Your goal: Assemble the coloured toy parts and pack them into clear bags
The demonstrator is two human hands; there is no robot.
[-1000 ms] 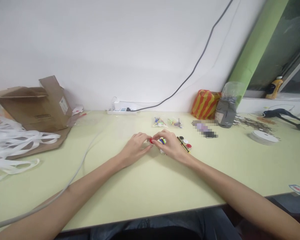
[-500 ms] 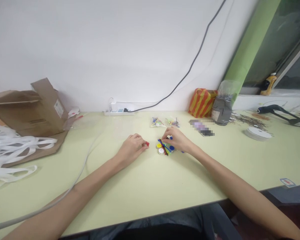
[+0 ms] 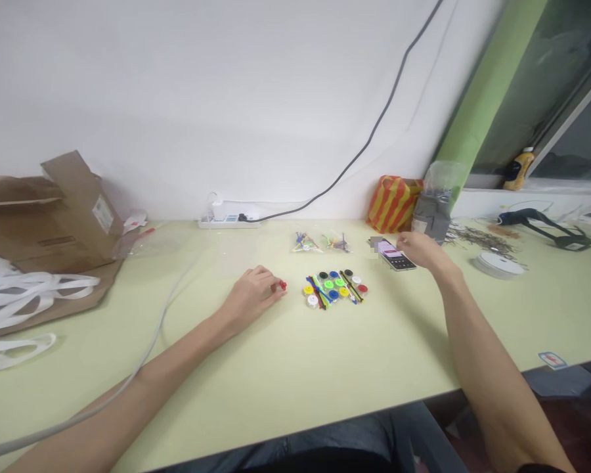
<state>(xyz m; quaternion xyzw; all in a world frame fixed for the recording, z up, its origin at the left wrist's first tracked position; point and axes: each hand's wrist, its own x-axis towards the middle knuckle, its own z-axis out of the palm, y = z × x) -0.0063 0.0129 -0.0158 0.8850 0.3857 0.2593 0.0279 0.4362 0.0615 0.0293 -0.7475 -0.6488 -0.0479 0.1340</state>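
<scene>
My left hand (image 3: pixel 253 295) rests on the table, thumb and fingers pinching a small red piece (image 3: pixel 282 286) whose kind I cannot make out. To its right lies a tight group of small round containers with coloured lids, among them a white-lidded container (image 3: pixel 312 301) and a red-lidded container (image 3: pixel 363 289). Thin coloured strips (image 3: pixel 320 292) lie in bundles among them. My right hand (image 3: pixel 418 249) is at the right edge of a phone (image 3: pixel 394 255) with a lit screen. Its fingers are curled together, with nothing visible in them.
Two clear bags (image 3: pixel 306 242) of coloured pieces lie behind the group. A power strip (image 3: pixel 229 222) sits by the wall. On the left are a cardboard box (image 3: pixel 73 217), white straps (image 3: pixel 34 286) and a grey cable (image 3: pixel 152 351); on the right, a striped bag (image 3: pixel 394 203) and white spool (image 3: pixel 498 265).
My right hand has left the coloured strips and moved right and back to the phone, whose screen now shows. My left hand still pinches the red piece.
</scene>
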